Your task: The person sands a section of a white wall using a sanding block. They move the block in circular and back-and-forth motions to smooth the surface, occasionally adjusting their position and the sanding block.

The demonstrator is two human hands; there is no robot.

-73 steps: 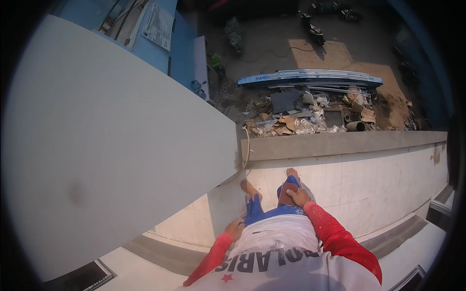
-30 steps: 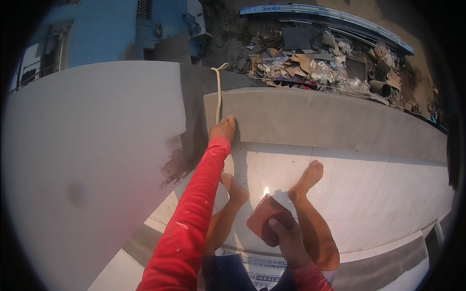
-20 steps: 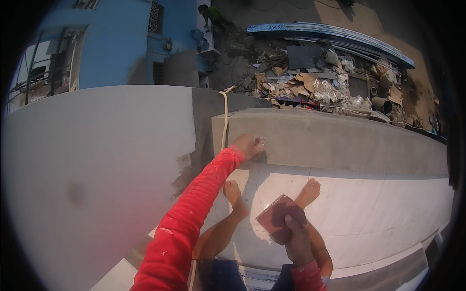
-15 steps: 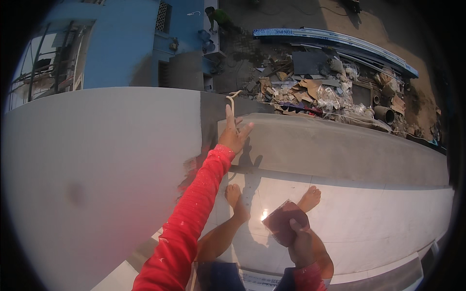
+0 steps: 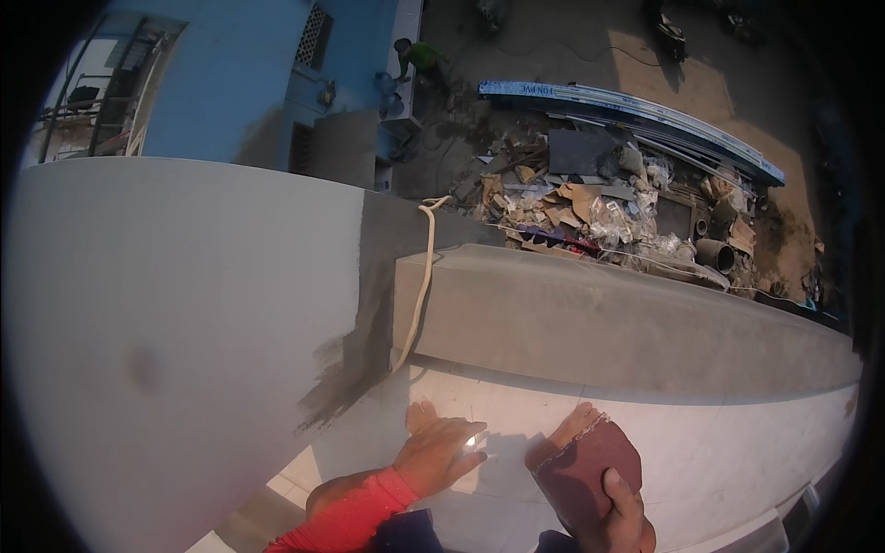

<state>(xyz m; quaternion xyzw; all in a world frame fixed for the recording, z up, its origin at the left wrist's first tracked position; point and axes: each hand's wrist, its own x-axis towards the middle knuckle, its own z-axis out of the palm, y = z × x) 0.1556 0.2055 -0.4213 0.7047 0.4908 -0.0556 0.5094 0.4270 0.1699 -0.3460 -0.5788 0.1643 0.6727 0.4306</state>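
Observation:
In my right hand (image 5: pixel 627 516) is a dark red sheet of sandpaper (image 5: pixel 590 470), its upper edge ragged and my thumb pressed on its face. The sheet partly covers one bare foot (image 5: pixel 564 431). My left hand (image 5: pixel 441 452), at the end of a red sleeve, hovers over the pale floor with fingers apart and nothing in it. Just beyond its fingertips is the sheet, not touching. My other foot (image 5: pixel 422 415) shows partly behind that hand. A cream cord (image 5: pixel 424 276) hangs over the near end of the grey ledge (image 5: pixel 590 323), away from both hands.
A white wall (image 5: pixel 184 304) with a rough dark grey edge rises on my left. Past the ledge, far below, lies a heap of rubble and cardboard (image 5: pixel 581 207) beside long blue-wrapped lengths (image 5: pixel 636 115). A person in green (image 5: pixel 421 57) is down near the blue building (image 5: pixel 221 83).
My left hand has come back from the cord at the ledge to low over the floor. The sandpaper has shifted right and shows more of its face. The view has tilted slightly.

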